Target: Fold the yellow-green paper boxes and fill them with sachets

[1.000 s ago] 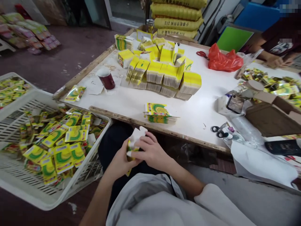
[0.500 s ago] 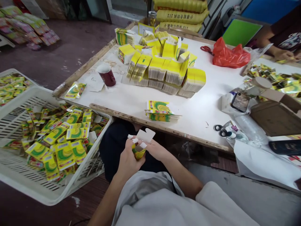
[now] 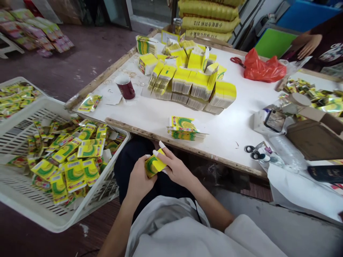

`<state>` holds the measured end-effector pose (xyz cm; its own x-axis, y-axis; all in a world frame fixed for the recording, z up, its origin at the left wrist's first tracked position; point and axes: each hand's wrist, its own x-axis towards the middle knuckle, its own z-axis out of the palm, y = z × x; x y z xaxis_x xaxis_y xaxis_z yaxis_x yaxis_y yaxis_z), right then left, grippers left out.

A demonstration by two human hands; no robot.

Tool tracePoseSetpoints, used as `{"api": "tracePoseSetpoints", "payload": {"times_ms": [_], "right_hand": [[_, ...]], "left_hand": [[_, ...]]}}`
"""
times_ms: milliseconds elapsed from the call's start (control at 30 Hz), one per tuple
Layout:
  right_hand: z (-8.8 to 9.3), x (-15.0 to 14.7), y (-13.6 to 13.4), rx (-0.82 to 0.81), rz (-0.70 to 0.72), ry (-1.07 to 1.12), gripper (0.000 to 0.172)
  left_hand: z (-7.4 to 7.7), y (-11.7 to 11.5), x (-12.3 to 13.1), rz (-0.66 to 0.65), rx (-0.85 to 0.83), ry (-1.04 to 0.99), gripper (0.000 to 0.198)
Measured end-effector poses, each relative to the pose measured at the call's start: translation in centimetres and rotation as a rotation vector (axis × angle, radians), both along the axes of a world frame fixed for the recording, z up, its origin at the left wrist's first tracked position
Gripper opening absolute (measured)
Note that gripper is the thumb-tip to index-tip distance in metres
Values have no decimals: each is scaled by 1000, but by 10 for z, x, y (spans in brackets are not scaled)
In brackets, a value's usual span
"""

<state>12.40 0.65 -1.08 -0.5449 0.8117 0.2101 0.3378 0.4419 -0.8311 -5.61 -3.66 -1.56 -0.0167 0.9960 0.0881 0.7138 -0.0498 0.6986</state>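
Over my lap I hold a small yellow and green carton [image 3: 153, 165] between both hands. My left hand [image 3: 138, 178] grips its lower left side. Fingers of my right hand [image 3: 175, 167], with white tape on the tips, press on its top and right side. The box looks closed now. Just beyond my hands, a short stack of flat printed cartons [image 3: 184, 127] lies near the front edge of the white table [image 3: 150, 116].
A white basket [image 3: 34, 210] of finished yellow boxes stands at my left. Big piles of flat cartons [image 3: 191, 84], a dark red mug [image 3: 125, 86], a red bag [image 3: 264, 67], scissors [image 3: 255, 152] and a brown box [image 3: 313, 137] lie on the table. Another person's hand [image 3: 308, 44] shows far right.
The white flaps that stood open on the carton have been folded in, so the box is now shut. My hands shifted slightly; the view tilted a little.
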Motion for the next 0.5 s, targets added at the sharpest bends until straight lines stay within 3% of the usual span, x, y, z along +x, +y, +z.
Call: {"api": "tracePoseSetpoints", "payload": {"times_ms": [100,233,400,500], "right_hand": [[5,16,10,-33,131,-129,37],[13,33,17,-29,293,-143,31],[12,27,12,59,188,-109,50],[9,24,11,60,223,-138,64]], "left_hand": [[10,-3,-9,-34,-43,-49,51],[18,-3,-12,-112,-108,-84,54],[22,3,-5,-70,-2,-106,55],[25,5,-1,-59,4,-141,54]]}}
